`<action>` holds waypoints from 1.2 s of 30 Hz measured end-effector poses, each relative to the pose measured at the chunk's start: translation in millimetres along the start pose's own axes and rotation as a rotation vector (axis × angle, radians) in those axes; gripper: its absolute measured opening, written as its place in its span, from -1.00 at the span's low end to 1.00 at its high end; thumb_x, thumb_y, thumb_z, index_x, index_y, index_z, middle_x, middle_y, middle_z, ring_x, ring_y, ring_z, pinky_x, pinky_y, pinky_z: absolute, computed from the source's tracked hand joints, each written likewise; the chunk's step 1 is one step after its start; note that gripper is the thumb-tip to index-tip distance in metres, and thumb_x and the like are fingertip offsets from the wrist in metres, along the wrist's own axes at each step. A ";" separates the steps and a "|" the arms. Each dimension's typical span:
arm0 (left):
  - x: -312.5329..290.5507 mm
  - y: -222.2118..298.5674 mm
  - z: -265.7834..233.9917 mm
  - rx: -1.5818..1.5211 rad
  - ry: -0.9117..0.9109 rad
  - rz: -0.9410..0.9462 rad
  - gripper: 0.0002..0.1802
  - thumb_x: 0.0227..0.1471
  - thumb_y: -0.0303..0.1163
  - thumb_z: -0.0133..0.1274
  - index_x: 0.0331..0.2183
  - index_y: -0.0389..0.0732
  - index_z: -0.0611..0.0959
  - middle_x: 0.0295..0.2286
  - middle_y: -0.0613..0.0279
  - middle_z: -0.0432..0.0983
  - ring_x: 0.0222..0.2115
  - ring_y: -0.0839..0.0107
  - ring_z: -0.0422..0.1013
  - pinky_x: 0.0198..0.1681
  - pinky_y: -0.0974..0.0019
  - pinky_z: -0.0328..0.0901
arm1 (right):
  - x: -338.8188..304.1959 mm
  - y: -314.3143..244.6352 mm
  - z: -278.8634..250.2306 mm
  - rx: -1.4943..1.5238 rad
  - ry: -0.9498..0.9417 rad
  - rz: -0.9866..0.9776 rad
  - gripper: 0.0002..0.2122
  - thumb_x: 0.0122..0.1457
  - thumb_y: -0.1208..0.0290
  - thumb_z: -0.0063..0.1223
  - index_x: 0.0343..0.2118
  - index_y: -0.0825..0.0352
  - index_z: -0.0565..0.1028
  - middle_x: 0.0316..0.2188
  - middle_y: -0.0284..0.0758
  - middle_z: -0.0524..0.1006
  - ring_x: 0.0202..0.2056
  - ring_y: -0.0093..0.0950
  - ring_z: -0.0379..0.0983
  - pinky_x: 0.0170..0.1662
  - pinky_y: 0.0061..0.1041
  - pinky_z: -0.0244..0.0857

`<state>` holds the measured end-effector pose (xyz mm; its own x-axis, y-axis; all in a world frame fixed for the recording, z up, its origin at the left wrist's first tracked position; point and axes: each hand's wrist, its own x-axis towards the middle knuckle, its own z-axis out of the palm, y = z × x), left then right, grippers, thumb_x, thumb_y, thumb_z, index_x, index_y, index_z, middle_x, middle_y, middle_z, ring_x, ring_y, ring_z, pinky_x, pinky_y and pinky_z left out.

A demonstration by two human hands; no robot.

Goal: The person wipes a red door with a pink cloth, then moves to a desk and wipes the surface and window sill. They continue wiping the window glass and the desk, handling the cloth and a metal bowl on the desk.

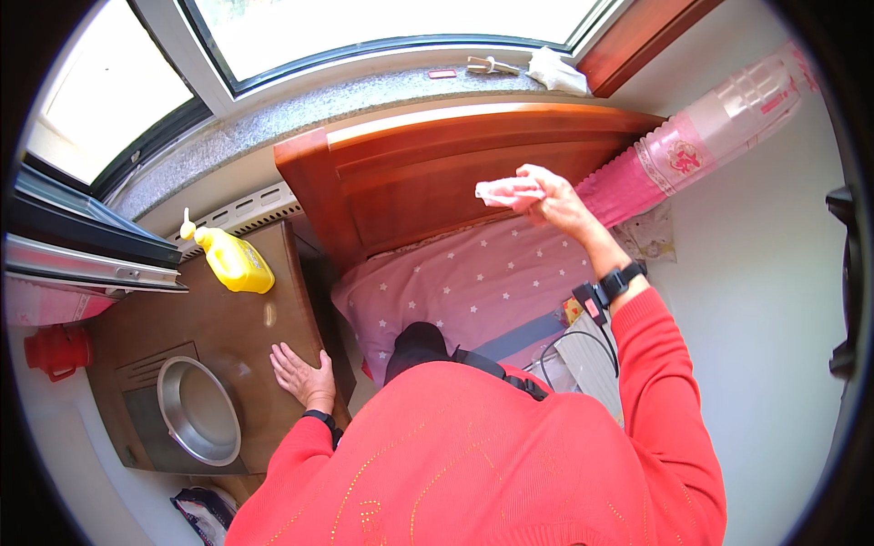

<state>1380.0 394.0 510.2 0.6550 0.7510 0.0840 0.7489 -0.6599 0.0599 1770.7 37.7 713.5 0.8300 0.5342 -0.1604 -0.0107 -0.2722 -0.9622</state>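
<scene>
Right hand [559,209], fingers pinched on folded pale-pink cloth [506,191].
Beyond that grip: curved reddish-brown wooden headboard [419,168]; left hand [308,379], fingers spread, palm down on flat brown tabletop [293,318].

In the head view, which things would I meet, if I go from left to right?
Red container, metal basin, the person's left hand, right hand holding a pale cloth, gathered pink-and-white curtain.

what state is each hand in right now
Left hand: open, flat on the table.
Right hand: closed, holding a cloth.
</scene>
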 end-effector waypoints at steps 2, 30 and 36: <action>-0.4 0.1 -1.0 0.008 0.002 0.006 0.07 -0.09 0.06 0.19 0.29 -0.23 0.10 0.31 0.07 -0.05 0.32 0.09 -0.09 0.32 0.01 -0.10 | 30.4 -4.0 -1.0 0.115 -0.017 0.179 -0.66 0.19 0.73 -0.19 -0.08 0.13 0.39 -0.47 -0.47 0.41 -0.58 -0.74 0.24 -0.59 -0.73 0.03; -6.7 -9.3 18.3 -0.040 -0.038 -0.013 0.16 -0.21 0.01 0.24 0.28 -0.31 0.05 0.32 -0.01 -0.11 0.34 0.08 -0.16 0.35 0.02 -0.15 | 146.7 6.5 18.6 -0.410 0.440 -0.169 -0.85 0.20 0.45 -0.01 -0.18 0.16 0.51 -0.43 -0.22 0.54 -0.38 -0.38 0.55 -0.33 -0.43 0.38; -0.8 -13.2 31.5 0.281 0.290 0.085 -0.37 0.20 -0.20 -0.14 0.25 -0.18 0.23 0.26 0.14 0.14 0.24 0.22 0.15 0.21 0.22 0.16 | 146.6 -3.5 20.8 -0.317 0.356 -0.059 -0.83 0.21 0.44 0.01 -0.14 0.15 0.48 -0.37 -0.31 0.53 -0.37 -0.45 0.51 -0.34 -0.45 0.37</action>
<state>1372.8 402.9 478.1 0.6901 0.6300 0.3563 0.7183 -0.6566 -0.2301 1880.8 133.6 688.8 0.9639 0.2643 0.0310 0.1669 -0.5094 -0.8442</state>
